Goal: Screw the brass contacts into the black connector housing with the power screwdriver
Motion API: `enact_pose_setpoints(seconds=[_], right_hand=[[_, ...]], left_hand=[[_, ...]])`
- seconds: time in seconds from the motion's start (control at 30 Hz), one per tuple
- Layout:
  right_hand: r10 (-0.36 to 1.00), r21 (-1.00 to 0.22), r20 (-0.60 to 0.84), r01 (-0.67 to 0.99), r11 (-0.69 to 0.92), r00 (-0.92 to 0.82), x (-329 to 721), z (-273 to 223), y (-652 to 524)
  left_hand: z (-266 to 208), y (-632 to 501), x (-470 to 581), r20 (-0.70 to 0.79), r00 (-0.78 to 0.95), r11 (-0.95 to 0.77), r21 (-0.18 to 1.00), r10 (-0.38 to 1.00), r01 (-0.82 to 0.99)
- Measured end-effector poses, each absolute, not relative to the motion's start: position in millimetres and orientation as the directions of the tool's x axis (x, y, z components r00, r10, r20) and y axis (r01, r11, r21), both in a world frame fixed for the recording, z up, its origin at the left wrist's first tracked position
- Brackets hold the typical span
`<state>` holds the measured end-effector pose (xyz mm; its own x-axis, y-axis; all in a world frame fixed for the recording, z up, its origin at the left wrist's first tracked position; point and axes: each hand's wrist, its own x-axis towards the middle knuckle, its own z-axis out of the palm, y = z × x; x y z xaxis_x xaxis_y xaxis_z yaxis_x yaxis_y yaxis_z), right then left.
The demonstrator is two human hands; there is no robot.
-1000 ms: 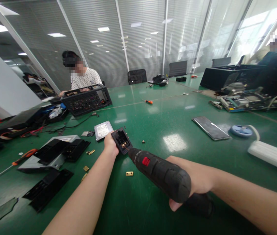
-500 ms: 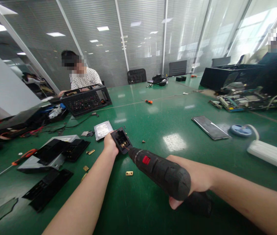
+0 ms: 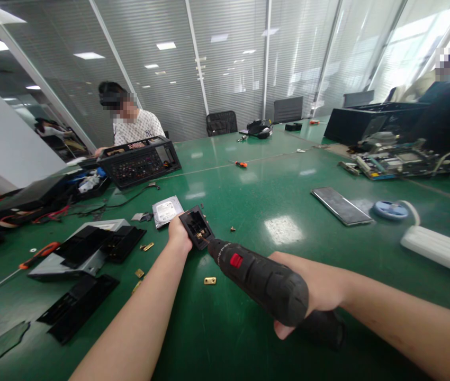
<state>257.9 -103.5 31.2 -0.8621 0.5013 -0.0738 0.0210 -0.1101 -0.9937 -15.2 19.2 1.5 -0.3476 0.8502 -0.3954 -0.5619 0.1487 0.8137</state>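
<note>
Far left, an orange-handled screwdriver [image 3: 39, 256] lies on the green table [image 3: 225, 338]. Next, a hard drive [image 3: 166, 210], just beyond the left hand [image 3: 178, 237]. That hand clasps a small black box [image 3: 195, 225], open side towards the wearer (brass bits [image 3: 200, 234] inside; most fingers hidden). Loose brass plate [image 3: 209, 281] nearer. Drill [image 3: 262, 280] points at the box's near edge, right hand [image 3: 320, 280] wrapped round its handle. Phone [image 3: 341, 206] lies flat, farther right.

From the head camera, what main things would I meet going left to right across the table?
Orange-handled screwdriver → hard drive → open black box → power drill → phone → blue disc → white ridged block.
</note>
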Motion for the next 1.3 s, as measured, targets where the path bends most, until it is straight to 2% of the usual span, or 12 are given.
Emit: enact_pose_setpoints(seconds=[0.5, 0.83, 1.3], right_hand=[[0.474, -0.992, -0.031, -0.029, -0.120, -0.880, 257.5, 27.9, -101.7], [0.503, -0.992, -0.107, 0.056, -0.117, -0.858, 257.8, 31.1, -104.6], [0.504, -0.993, -0.097, 0.047, -0.112, -0.858, 255.3, 31.6, -104.6]], left_hand=[[2.1, 19.2, -15.3, -0.397, -0.357, 0.137, 0.808, 0.846, -0.573], [1.7, 18.3, -14.5, -0.396, -0.353, 0.138, 0.807, 0.848, -0.574], [1.7, 18.3, -14.6, -0.409, -0.359, 0.143, 0.802, 0.839, -0.580]])
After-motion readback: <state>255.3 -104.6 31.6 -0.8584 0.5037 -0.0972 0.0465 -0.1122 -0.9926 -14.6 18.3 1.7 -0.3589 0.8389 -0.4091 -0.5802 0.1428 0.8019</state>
